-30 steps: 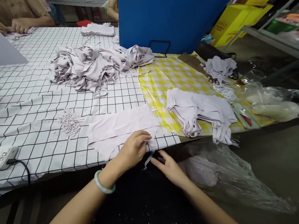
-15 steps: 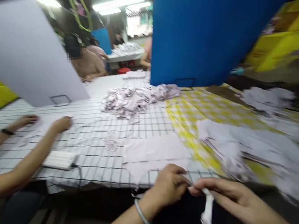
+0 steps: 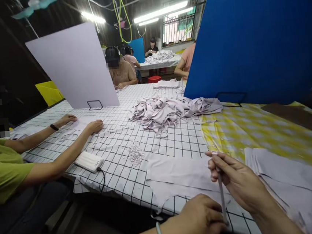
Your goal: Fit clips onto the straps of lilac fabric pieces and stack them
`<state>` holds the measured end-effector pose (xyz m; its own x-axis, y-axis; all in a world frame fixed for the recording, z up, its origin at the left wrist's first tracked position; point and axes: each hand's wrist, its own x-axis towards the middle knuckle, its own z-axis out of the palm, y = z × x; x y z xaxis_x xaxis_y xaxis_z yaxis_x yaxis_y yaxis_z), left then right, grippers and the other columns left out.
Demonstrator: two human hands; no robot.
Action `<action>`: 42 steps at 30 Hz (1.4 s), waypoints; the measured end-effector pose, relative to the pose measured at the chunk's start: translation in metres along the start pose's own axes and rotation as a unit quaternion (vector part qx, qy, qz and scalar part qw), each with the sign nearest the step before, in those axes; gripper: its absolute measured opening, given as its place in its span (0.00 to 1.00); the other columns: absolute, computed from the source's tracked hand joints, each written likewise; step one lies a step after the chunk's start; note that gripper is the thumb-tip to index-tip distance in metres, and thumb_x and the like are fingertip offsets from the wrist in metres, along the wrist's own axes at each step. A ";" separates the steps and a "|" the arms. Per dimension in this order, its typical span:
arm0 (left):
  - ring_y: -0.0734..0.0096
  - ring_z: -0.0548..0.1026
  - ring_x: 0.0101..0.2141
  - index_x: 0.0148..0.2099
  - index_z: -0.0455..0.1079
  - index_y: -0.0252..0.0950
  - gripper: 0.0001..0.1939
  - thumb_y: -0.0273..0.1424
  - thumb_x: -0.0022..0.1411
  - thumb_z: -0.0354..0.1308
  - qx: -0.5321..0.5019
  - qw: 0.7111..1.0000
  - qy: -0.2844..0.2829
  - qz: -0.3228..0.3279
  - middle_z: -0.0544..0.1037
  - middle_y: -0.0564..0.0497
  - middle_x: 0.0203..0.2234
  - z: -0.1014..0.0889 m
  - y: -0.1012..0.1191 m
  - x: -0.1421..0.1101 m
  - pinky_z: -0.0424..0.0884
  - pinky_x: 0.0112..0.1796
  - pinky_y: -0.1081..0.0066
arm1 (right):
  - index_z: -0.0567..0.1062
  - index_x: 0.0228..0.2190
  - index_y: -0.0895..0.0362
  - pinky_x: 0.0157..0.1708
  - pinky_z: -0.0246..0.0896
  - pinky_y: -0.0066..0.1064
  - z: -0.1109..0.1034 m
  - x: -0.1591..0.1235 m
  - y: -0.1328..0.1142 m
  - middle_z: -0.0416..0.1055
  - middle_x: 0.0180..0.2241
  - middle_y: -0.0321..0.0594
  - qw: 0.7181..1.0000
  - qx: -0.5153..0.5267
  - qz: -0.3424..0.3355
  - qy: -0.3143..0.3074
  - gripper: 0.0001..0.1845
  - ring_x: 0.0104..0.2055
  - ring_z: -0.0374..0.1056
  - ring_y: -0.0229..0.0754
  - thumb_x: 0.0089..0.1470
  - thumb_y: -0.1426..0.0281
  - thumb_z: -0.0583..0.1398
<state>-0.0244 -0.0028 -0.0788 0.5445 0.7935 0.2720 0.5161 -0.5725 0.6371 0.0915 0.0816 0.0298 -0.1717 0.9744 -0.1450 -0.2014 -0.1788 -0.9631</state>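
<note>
White gridded tablecloth (image 3: 184, 138) — barred window (image 3: 179, 26)

Matt cloth is seen in the strip (image 3: 222, 195) and the creased heap (image 3: 158, 113); the white box (image 3: 89, 161) is cased in smooth plastic.

From my remote seat I see a barred window (image 3: 178, 27), a glowing tube light (image 3: 159, 12) at its upper left, a far table (image 3: 158, 65) below it, a dark wall (image 3: 3, 50) well left.
</note>
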 end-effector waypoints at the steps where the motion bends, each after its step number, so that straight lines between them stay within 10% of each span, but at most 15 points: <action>1: 0.64 0.77 0.40 0.36 0.79 0.33 0.07 0.29 0.62 0.60 -0.004 1.000 -0.001 -0.009 0.82 0.46 0.38 -0.003 0.002 0.000 0.73 0.46 0.69 | 0.81 0.36 0.53 0.13 0.57 0.25 0.002 -0.003 -0.003 0.67 0.22 0.33 1.000 0.008 0.003 -0.004 0.22 0.17 0.58 0.32 0.41 0.53 0.72; 4: 0.61 0.76 0.45 0.39 0.79 0.33 0.08 0.27 0.63 0.57 -0.021 1.000 -0.002 -0.019 0.80 0.44 0.45 -0.009 0.004 -0.001 0.73 0.49 0.66 | 0.81 0.35 0.53 0.11 0.42 0.22 0.004 -0.010 -0.008 0.59 0.18 0.29 1.000 -0.004 -0.005 -0.005 0.21 0.15 0.46 0.28 0.43 0.52 0.70; 10: 0.60 0.77 0.45 0.41 0.78 0.33 0.09 0.25 0.59 0.58 -0.151 0.986 0.035 -0.058 0.80 0.42 0.43 -0.021 0.013 0.003 0.71 0.52 0.62 | 0.85 0.33 0.52 0.13 0.55 0.27 -0.014 -0.029 0.005 0.70 0.25 0.39 0.993 -0.105 -0.015 0.058 0.23 0.19 0.58 0.34 0.36 0.51 0.72; 13: 0.64 0.78 0.39 0.45 0.75 0.33 0.12 0.33 0.62 0.58 -0.367 0.893 0.162 -0.206 0.80 0.44 0.37 -0.044 0.026 0.008 0.74 0.43 0.64 | 0.85 0.35 0.50 0.18 0.64 0.30 -0.017 -0.044 0.017 0.75 0.26 0.41 0.983 -0.174 -0.001 0.052 0.22 0.22 0.64 0.39 0.39 0.51 0.71; 17: 0.76 0.71 0.24 0.36 0.70 0.32 0.17 0.43 0.57 0.65 -0.546 0.783 0.130 -0.267 0.72 0.54 0.23 -0.072 0.037 0.006 0.69 0.31 0.73 | 0.85 0.35 0.50 0.46 0.71 0.43 -0.007 -0.071 0.028 0.81 0.39 0.44 0.972 -0.224 -0.037 0.051 0.17 0.43 0.75 0.52 0.47 0.53 0.67; 23: 0.76 0.66 0.23 0.31 0.70 0.34 0.13 0.38 0.64 0.56 -0.439 0.846 0.056 -0.297 0.69 0.54 0.21 -0.062 0.039 -0.017 0.63 0.27 0.74 | 0.82 0.38 0.54 0.35 0.69 0.34 -0.008 -0.102 0.045 0.80 0.35 0.41 0.978 -0.194 0.082 -0.001 0.18 0.33 0.72 0.43 0.53 0.54 0.64; 29: 0.70 0.69 0.28 0.33 0.69 0.34 0.06 0.25 0.62 0.52 -0.122 0.980 0.088 -0.131 0.73 0.50 0.26 -0.062 0.014 -0.002 0.67 0.32 0.69 | 0.79 0.30 0.58 0.27 0.62 0.27 -0.024 -0.085 0.049 0.74 0.26 0.37 0.977 -0.175 0.121 0.026 0.18 0.26 0.66 0.36 0.50 0.54 0.66; 35: 0.59 0.73 0.41 0.43 0.70 0.33 0.11 0.19 0.57 0.54 0.033 0.998 0.046 -0.032 0.74 0.41 0.40 -0.063 -0.041 0.027 0.74 0.43 0.60 | 0.76 0.29 0.59 0.15 0.55 0.22 -0.025 -0.046 0.050 0.75 0.24 0.37 0.973 -0.027 0.222 0.057 0.21 0.20 0.62 0.31 0.39 0.56 0.71; 42: 0.66 0.73 0.35 0.35 0.70 0.34 0.09 0.18 0.59 0.52 0.003 0.994 0.080 -0.073 0.74 0.46 0.34 -0.056 -0.049 0.035 0.74 0.38 0.67 | 0.72 0.25 0.58 0.11 0.36 0.18 -0.012 -0.037 0.058 0.71 0.20 0.33 0.966 -0.002 0.240 0.092 0.17 0.14 0.50 0.26 0.42 0.59 0.69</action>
<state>-0.0675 0.0642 -0.0599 0.3527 0.8902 0.2885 0.5862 -0.4505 0.6734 0.0974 0.0367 -0.0228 -0.0707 0.7866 -0.6134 -0.1380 -0.6167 -0.7750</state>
